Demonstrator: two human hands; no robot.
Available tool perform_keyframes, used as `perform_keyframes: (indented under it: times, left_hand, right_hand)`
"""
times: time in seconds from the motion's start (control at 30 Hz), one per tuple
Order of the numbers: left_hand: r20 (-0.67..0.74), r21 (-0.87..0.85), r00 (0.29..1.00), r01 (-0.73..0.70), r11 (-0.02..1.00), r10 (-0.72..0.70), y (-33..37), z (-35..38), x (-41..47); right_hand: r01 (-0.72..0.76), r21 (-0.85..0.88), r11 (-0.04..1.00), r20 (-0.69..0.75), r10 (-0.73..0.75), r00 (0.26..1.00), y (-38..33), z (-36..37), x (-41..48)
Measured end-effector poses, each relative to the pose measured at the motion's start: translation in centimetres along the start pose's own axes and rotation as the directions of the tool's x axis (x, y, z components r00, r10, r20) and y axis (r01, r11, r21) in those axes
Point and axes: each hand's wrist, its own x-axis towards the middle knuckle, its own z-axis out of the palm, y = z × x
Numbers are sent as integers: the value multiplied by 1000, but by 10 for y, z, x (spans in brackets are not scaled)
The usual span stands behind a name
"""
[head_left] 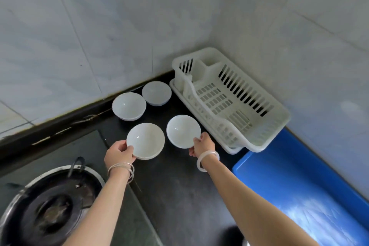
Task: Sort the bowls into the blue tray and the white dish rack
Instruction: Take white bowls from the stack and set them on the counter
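Several white bowls stand on the dark counter. My left hand (pixel 119 153) grips the near rim of the front left bowl (pixel 146 140). My right hand (pixel 202 144) pinches the near rim of the front right bowl (pixel 182 131), beside the white dish rack (pixel 269 126). Two more bowls sit behind them, one (pixel 128 106) on the left and one (pixel 156 93) by the wall. The rack holds nothing that I can see. The blue tray (pixel 299 183) lies in front of the rack along the right wall, with nothing in its visible part.
A gas stove with a black burner (pixel 52 211) fills the lower left. Tiled walls meet in the corner behind the rack. Dark countertop (pixel 179 195) runs between my arms. Both wrists wear bangles.
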Motion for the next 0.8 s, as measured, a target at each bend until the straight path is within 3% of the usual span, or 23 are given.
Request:
perform_keyframes:
  times: [0.47,0.67,0.8]
  left_hand:
    - [-30,-158,997,71,985,-76,-8,10,24]
    - [21,-246,996,93,965,-90,-12,11,26]
    - [185,-395,956,285,873,-228,-12,9,23]
  right_hand:
    - [-64,57,996,2,64,998,-12,25,30]
    - [-187,305,934,109,161,981,-13,27,28]
    - [-257,507,823,210,171,963,-4,23,21]
